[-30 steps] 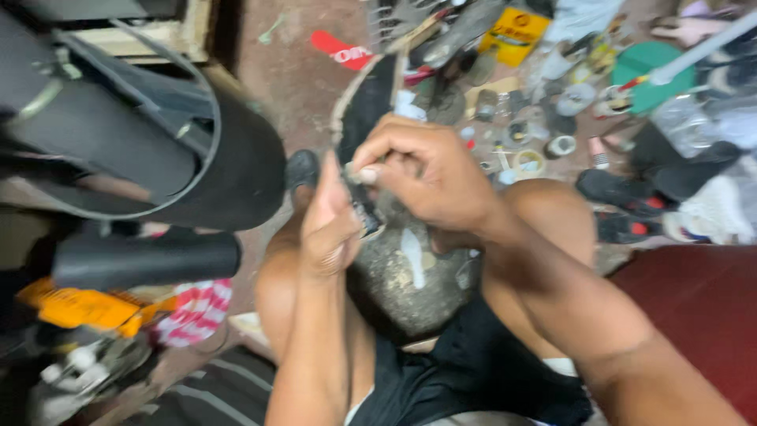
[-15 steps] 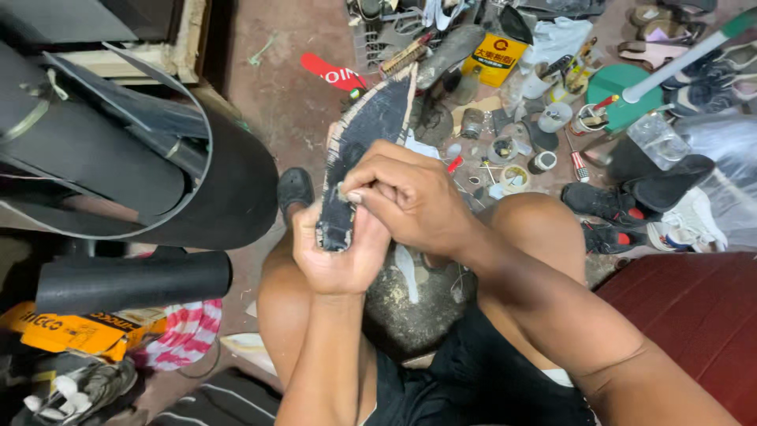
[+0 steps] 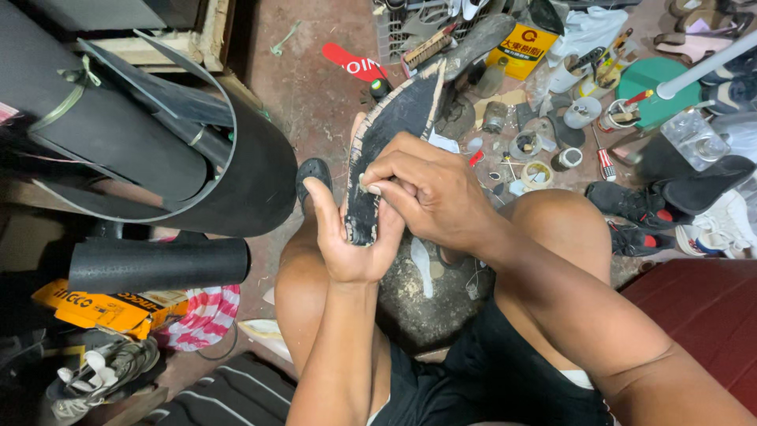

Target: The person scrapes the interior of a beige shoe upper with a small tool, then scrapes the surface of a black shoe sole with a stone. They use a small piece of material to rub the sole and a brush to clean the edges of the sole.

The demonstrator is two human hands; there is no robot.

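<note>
A worn black shoe sole (image 3: 394, 126) with a pale ragged edge points away from me, between my knees. My left hand (image 3: 351, 241) cups its near end from below, thumb up along the left edge. My right hand (image 3: 430, 189) lies over the sole's near half, fingertips pinched at the pale edge close to my left thumb. Whether the fingers hold anything small there, I cannot tell. A rounded stone-like block (image 3: 430, 296) sits on the floor under both hands.
Large rolls of black rubber sheet (image 3: 150, 150) stand at left, a smaller roll (image 3: 158, 264) and a yellow box (image 3: 102, 308) below them. Tins, small pots, tools and a yellow packet (image 3: 520, 47) litter the floor ahead. Dark shoes (image 3: 631, 205) lie at right.
The view has steadied and pulled back a little. Both hands have stayed on the sole, which now stands out more clearly, pointing away from me.
</note>
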